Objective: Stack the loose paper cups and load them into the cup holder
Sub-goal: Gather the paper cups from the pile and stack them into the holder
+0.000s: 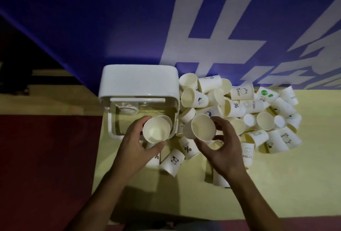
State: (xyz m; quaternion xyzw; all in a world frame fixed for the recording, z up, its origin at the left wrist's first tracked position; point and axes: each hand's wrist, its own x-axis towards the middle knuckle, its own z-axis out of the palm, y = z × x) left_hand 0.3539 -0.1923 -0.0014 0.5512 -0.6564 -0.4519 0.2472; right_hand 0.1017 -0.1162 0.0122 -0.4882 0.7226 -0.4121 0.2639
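Note:
My left hand [134, 145] holds a short stack of white paper cups [156, 131], mouth up, just in front of the white cup holder [138, 84]. The holder has a clear open front compartment with something round inside at its back. My right hand [221, 147] grips a single paper cup [203, 127], mouth up and tilted left, close beside the stack. A heap of loose printed paper cups [239, 101] lies to the right of the holder, and a few more cups [173, 160] lie under and between my hands.
Everything rests on a pale yellow table top [276, 184] whose left edge runs just left of the holder. A blue banner with large white characters [203, 36] stands behind. A dark red floor [46, 156] lies to the left.

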